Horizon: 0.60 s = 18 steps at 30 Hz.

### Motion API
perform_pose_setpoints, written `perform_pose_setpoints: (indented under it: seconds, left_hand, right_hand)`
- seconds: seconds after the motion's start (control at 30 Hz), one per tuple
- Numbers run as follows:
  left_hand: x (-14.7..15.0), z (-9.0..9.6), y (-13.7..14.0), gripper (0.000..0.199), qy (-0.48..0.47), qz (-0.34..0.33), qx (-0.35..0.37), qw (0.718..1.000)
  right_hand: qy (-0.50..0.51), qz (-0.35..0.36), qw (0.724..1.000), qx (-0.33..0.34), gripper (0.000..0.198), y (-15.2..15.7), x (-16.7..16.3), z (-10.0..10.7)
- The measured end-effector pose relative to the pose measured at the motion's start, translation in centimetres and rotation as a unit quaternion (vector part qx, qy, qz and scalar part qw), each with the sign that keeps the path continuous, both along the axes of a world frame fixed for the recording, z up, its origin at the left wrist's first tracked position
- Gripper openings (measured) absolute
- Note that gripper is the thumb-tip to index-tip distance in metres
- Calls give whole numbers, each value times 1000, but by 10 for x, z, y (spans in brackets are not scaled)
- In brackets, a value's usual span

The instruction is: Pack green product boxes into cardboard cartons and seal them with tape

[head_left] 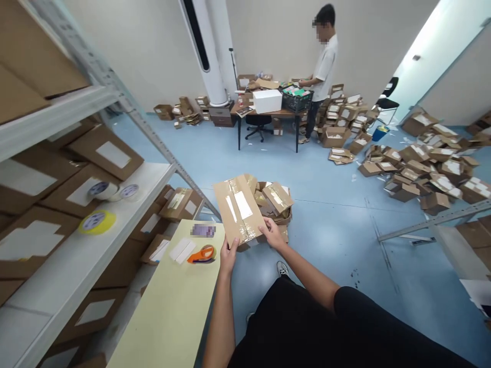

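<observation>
A flat cardboard box point(251, 222) with white labels and clear tape is held up in front of me, tilted. My left hand point(229, 255) grips its near left edge, thumb on top. At its near right corner my right hand point(271, 232) has hold too, fingers curled round the edge. Below and behind it, a large carton full of smaller boxes point(278, 197) stands on the floor. To the left, the pale yellow table point(164, 312) bears an orange tape dispenser point(202, 254), a white label sheet point(182, 250) and a purple blurred item point(203, 230).
A metal shelf point(88, 260) with boxes and tape rolls point(97, 222) rises close on my left. Across the room a person point(324, 66) stands at a desk with a black crate point(297, 99). Heaped cardboard boxes point(418, 171) cover the floor at right.
</observation>
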<state>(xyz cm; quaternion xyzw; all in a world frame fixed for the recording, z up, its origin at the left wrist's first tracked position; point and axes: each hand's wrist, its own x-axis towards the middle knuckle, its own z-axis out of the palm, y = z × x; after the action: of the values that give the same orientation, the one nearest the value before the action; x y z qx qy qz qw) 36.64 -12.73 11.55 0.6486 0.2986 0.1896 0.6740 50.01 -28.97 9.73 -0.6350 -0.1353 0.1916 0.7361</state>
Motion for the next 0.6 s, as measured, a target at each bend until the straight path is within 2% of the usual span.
perform_pose_setpoints:
  seconds: [0.17,0.33,0.5,0.6]
  left_hand:
    - [115,-12,-53,63,32,-112,-3,993]
    - [222,-36,-120,59,12,-233,-12,972]
    - [293,-58,-178,68,22,-314,-29,949]
    - [319,-63,-191,82,59,-344,6,937]
  right_hand:
    - [12,-106,994,-25,56,-77,78,-17]
    - [24,-215,975,-53,59,-162,138,-32]
    - [21,-268,958,-102,61,-222,188,-42]
    - [52,-270,940,-202,66,-249,214,-44]
